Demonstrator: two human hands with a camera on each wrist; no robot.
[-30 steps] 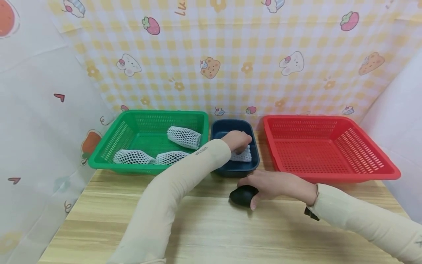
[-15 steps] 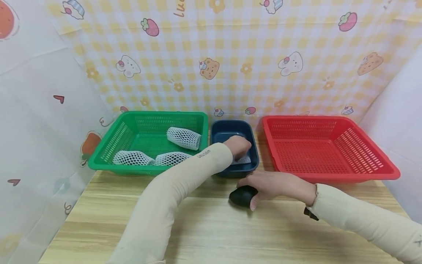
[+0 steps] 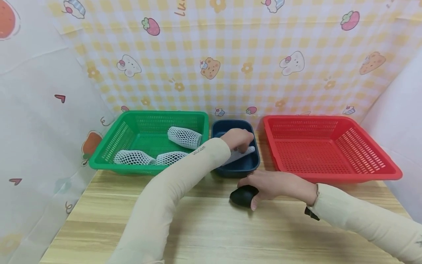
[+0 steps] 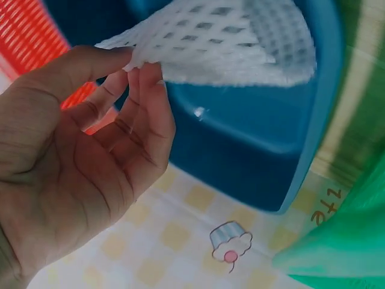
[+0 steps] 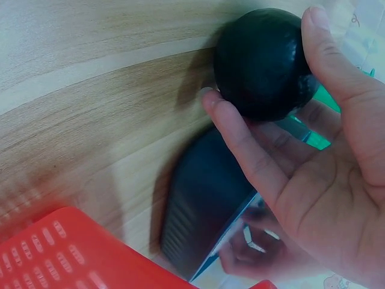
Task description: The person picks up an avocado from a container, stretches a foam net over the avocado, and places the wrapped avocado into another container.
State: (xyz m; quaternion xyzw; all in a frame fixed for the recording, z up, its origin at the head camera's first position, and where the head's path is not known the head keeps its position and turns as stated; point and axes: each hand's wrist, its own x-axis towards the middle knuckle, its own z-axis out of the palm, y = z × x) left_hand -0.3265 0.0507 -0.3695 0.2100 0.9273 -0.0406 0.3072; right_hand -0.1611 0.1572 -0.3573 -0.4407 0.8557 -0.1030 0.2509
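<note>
My left hand (image 3: pixel 238 140) is over the small dark blue box (image 3: pixel 232 172). Its thumb and fingertips pinch one end of a white foam net sleeve (image 4: pixel 234 45), seen closely in the left wrist view. The sleeve (image 3: pixel 235 157) slants across the box, partly covered by the hand in the head view. In front of the box, my right hand (image 3: pixel 271 185) grips a dark, nearly black avocado (image 3: pixel 243 196) at the tabletop. Thumb and fingers lie around the avocado (image 5: pixel 264 63) in the right wrist view.
A green basket (image 3: pixel 122 168) on the left contains several white foam net sleeves (image 3: pixel 184 137); whether they are filled is unclear. On the right stands a red basket (image 3: pixel 336 179). Patterned cloth (image 3: pixel 230 40) hangs behind the wooden table (image 3: pixel 214 231).
My left hand dips slightly into the box, then rises again. The net sleeve turns from lying flat to slanting, its right end higher. My right hand and the avocado stay still.
</note>
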